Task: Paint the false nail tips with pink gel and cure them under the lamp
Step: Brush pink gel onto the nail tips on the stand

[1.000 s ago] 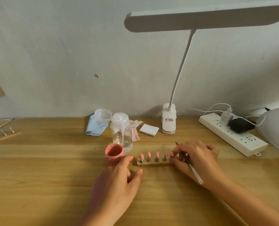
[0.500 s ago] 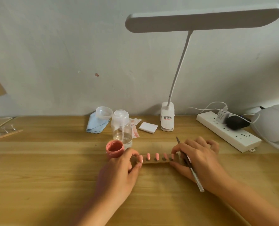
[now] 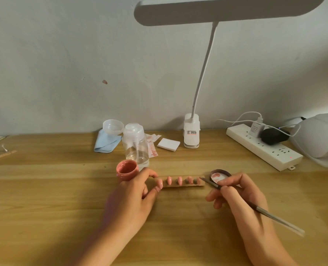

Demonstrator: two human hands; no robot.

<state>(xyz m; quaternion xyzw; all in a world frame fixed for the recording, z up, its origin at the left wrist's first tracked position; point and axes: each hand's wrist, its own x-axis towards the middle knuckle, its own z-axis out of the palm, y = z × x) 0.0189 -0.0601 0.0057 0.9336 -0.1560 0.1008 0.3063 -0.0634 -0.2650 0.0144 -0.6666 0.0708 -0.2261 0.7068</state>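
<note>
item: nail tips (image 3: 179,181), a row of small glossy pink ovals on metal studs, set along a wooden strip (image 3: 182,186) lying mid-counter (image 3: 44,198). we note the left hand (image 3: 132,200) pinching the strip's left end, just beside the open pink gel jar (image 3: 126,169). the right hand (image 3: 241,198) grips a brush (image 3: 274,216), bristles at the strip's right end, by a pink-smeared lid (image 3: 219,175). a white curing lamp (image 3: 320,139) stands at the right edge.
</note>
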